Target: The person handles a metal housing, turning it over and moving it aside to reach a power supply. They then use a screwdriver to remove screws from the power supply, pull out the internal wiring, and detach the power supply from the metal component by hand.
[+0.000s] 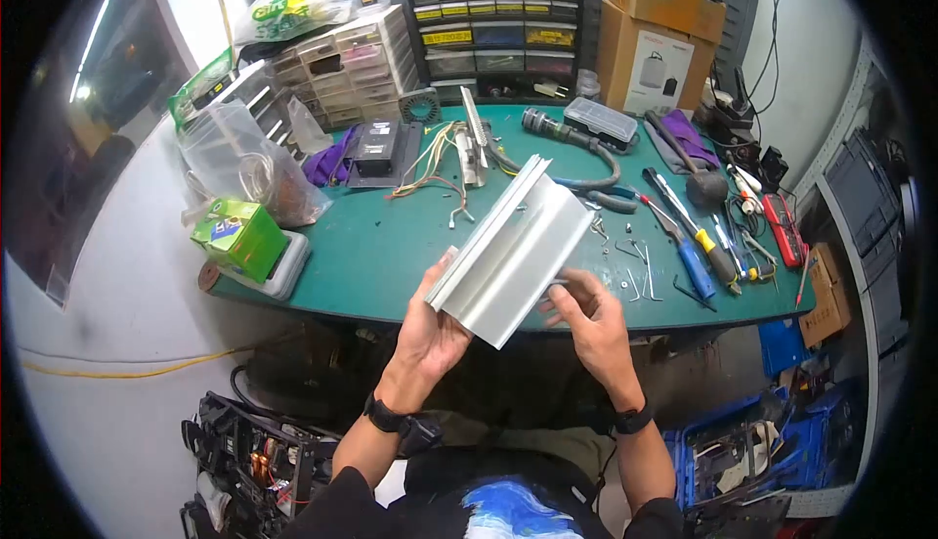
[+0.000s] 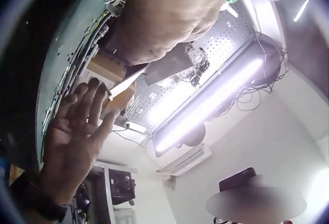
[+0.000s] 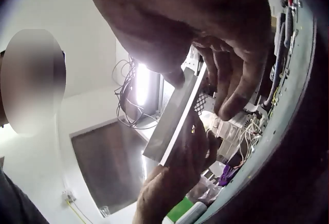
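Observation:
My left hand grips a silver aluminium profile by its near left end, fingers underneath. The profile is a long ribbed channel, tilted up above the table's front edge. At its lower right edge, my right hand pinches a small grey metal piece between thumb and finger; its exact kind is too small to tell. In the right wrist view the thumb of my right hand lies close to the profile, the other fingers curving past its far side. The left wrist view shows the right palm.
On the green table lie loose screws and hex keys, screwdrivers, a mallet and a red multimeter. A wired metal part and a black box stand behind; a green carton sits left.

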`<state>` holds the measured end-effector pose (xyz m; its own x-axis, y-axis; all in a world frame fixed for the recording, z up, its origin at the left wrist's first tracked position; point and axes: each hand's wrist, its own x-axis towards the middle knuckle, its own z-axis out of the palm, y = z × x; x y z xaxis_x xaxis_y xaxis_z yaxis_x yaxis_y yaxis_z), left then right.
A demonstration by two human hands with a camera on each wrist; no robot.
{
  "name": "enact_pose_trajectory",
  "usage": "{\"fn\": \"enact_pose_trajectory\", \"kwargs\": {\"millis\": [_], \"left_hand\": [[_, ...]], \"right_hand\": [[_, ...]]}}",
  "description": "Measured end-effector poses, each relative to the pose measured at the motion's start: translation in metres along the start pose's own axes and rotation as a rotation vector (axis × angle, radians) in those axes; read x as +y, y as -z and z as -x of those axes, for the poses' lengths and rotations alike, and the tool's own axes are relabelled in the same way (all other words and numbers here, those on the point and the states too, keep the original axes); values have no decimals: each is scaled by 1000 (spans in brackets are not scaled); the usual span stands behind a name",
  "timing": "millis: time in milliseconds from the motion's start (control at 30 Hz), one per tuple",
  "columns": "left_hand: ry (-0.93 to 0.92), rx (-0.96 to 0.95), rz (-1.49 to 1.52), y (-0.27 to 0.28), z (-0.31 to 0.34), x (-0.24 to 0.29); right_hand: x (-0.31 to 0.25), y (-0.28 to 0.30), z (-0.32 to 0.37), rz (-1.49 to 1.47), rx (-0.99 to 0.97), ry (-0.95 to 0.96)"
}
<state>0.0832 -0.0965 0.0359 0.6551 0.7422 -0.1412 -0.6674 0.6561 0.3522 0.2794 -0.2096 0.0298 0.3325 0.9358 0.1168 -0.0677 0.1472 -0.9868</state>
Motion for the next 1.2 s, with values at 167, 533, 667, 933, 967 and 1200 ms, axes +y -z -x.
{"fn": "enact_pose_trajectory", "kwargs": {"millis": [167,533,667,933,967,1200], "left_hand": [[-337,1,-516,-16,5,-20],[179,4,-62,-2,0,-29],[183,-60,217,12,0,-33],[202,-95,323,24,0,-44],[211,-92,305,21,2,-44],[187,16,149,15,3,-49]], "right_hand": [[-17,1,10,91,103,129],[-41,-14,22,12,151,186],[-32,0,28,131,293,274],[-7,2,26,47,271,71],[-7,2,26,40,247,64],[-5,2,18,-139,200,-40]]}}
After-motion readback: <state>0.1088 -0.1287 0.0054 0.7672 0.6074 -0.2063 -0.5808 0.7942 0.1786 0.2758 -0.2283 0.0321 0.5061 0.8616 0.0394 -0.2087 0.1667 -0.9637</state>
